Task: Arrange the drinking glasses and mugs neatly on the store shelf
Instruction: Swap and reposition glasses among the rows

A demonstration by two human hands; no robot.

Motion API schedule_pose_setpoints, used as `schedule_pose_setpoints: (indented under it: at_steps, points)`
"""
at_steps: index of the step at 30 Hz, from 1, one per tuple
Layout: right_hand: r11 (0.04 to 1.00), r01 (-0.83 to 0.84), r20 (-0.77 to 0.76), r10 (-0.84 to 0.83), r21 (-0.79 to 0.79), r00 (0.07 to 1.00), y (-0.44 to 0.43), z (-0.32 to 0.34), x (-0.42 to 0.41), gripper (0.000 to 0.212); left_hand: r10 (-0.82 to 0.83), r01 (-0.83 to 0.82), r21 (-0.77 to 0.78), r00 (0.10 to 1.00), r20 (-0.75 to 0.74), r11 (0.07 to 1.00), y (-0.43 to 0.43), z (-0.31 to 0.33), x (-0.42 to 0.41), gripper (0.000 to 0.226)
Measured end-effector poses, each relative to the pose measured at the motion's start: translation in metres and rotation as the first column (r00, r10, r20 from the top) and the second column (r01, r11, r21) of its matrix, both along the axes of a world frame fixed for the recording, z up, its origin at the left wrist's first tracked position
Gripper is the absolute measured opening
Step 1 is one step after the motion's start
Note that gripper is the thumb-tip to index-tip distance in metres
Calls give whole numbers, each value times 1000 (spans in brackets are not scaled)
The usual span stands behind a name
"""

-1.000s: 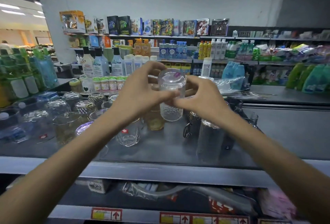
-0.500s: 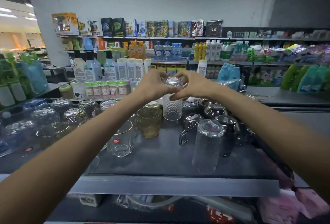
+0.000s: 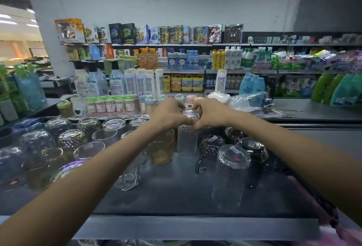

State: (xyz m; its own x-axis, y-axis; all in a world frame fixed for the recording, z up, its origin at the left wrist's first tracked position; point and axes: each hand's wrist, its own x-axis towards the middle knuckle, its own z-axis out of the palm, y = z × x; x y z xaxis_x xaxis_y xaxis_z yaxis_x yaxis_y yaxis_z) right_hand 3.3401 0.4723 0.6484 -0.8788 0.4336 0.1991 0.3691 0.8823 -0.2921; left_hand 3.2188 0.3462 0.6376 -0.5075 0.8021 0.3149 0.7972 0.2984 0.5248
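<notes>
**Both hands on one upturned glass, mid-shelf**

The left hand (image 3: 168, 115) and the right hand (image 3: 210, 114) are both curled round the same clear textured glass (image 3: 187, 140), fingers and thumbs pinching its base from either side. The glass is mouth down and its rim looks to be sitting on the grey shelf (image 3: 176, 196), towards the back of the middle.

Touching or just beside it on the left is an amber-tinted glass (image 3: 162, 148) – can't tell if there's anything in it. To the right there's a cluster of dark mugs (image 3: 252, 153), and one has its handle (image 3: 200, 166) facing the camera. In front of those is a tall clear glass (image 3: 231, 175), also upside down.

The left side of the shelf is packed with clear tumblers (image 3: 37, 140), most of them mouth down. A squat clear glass (image 3: 129, 177) stands near the left forearm.

Behind the glassware is a row of little green-lidded jars (image 3: 110, 104) with something pale inside – too small to make out.
</notes>
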Motion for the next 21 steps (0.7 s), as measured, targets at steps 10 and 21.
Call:
schedule_pose_setpoints:
  at_steps: [10,21]
  points:
    - [1000,-3,48,2,28,999,2,-15,-2,79,29,-30,-42,999,-37,999,1,-12,1,66]
    - [997,-61,-9,61,-50,998,0,-5,9,102,-34,32,-69,999,-34,997,-6,-14,-11,86]
